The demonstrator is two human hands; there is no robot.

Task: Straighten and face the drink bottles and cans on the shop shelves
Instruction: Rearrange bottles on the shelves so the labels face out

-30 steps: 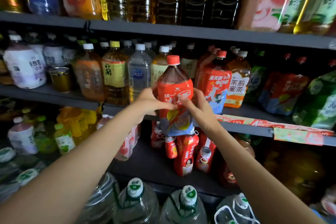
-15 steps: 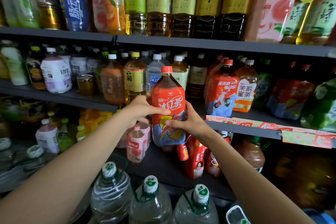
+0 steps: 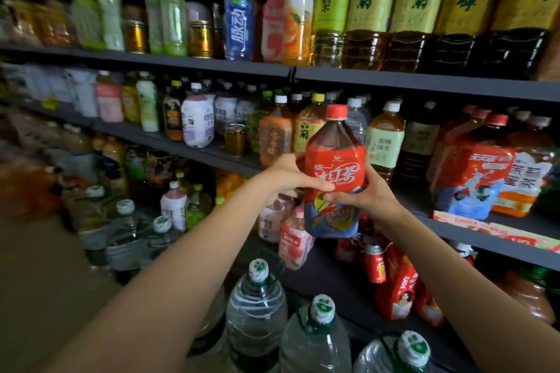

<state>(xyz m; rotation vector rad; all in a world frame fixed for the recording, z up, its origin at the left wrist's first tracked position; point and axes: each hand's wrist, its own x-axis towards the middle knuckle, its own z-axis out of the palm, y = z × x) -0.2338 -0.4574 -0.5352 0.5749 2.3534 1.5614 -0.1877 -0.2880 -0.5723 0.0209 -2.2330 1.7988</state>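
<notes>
A large red-capped tea bottle (image 3: 335,169) with a red and blue label is held upright in front of the middle shelf (image 3: 188,145), its label facing me. My left hand (image 3: 285,179) grips its left side, thumb across the label. My right hand (image 3: 363,195) grips its right side, fingers curled onto the front. The bottle's base hangs off the shelf, over the lower shelf's small bottles. Behind it stand tea bottles with white and yellow caps (image 3: 385,142).
The top shelf (image 3: 394,79) carries tall green-labelled tea bottles (image 3: 369,6) and a blue bottle (image 3: 239,15). Red-labelled bottles (image 3: 472,175) stand at the right of the middle shelf. Pink bottles (image 3: 295,239) and red cans (image 3: 375,263) sit below. Big water jugs (image 3: 257,312) stand on the floor.
The view has swung left and up along the shelves. Both hands still hold the red tea bottle, now turned so its label faces me more squarely.
</notes>
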